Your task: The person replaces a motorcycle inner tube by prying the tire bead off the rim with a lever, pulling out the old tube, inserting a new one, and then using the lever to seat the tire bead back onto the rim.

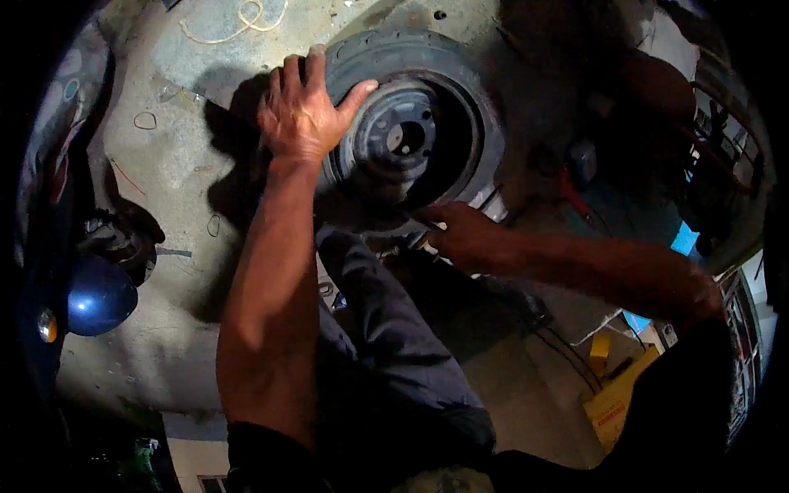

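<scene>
A black tyre [371,56] on a dark steel wheel rim [390,152] lies flat on the concrete floor, in front of my legs. My left hand [304,111] rests on the tyre's left side, fingers spread over the tread and thumb stretched toward the rim edge. At the near side of the tyre is my right hand [460,234], its fingers curled closed. A thin dark piece seems to stick out of them toward the rim, but deep shadow hides what it is.
Beside the wheel on the left stands a vehicle part with a blue rounded cover [101,294]. A pale cord [234,33] lies at the far left. On the right are a red-handled tool [573,193], dark cables [567,353] and a yellow box [618,403].
</scene>
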`<action>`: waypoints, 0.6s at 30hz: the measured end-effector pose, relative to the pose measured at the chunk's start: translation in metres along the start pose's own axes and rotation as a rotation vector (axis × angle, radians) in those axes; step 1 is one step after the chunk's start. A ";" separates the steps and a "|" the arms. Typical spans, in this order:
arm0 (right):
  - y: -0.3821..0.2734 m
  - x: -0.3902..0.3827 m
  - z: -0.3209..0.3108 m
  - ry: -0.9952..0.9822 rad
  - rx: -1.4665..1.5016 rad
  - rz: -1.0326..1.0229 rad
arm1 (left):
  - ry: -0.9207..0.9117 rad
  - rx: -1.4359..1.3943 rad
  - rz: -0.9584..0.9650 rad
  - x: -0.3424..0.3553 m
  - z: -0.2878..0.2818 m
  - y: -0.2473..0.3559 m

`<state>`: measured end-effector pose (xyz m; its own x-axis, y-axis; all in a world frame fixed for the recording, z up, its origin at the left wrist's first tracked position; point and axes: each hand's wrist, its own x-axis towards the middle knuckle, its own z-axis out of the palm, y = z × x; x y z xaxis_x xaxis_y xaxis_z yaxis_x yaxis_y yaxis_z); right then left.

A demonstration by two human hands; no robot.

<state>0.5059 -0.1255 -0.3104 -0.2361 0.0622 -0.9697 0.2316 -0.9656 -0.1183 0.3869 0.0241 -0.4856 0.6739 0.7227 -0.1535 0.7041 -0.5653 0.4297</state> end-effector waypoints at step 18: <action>0.142 0.058 0.136 0.642 0.197 -0.440 | 0.083 -0.183 0.143 0.003 0.009 -0.007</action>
<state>0.3970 -0.2931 -0.3545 0.3355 0.5230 -0.7835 0.0586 -0.8417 -0.5367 0.3856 0.0265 -0.4971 0.7376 0.6752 -0.0089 0.5454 -0.5880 0.5973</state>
